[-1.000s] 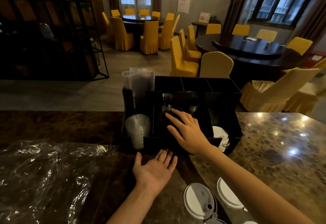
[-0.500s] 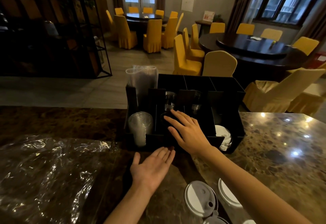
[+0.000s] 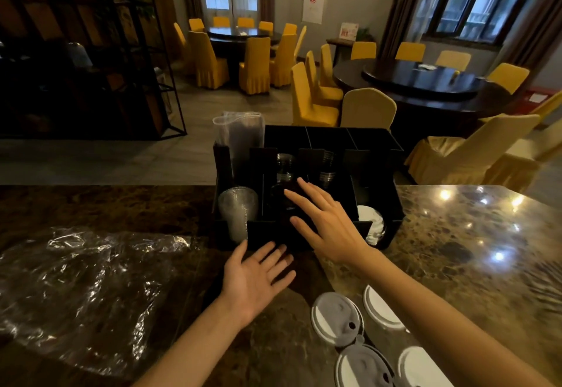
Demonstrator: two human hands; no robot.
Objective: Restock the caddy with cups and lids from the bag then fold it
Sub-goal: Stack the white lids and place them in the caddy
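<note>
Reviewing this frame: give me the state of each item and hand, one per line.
Caddy: upright on the counter, partly stocked.
Clear cup stack: lying in the front left slot.
White lids in caddy: standing on edge in the front right slot.
Loose lids: lying on the counter, not yet stocked.
Plastic bag: crumpled flat, unfolded.
Left hand: open, palm up.
Right hand: open, fingers spread over the caddy.

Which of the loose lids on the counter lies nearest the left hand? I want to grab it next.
The grey lid with the sip hole, just right of the left hand; the other lids lie farther right or nearer the camera.
</note>
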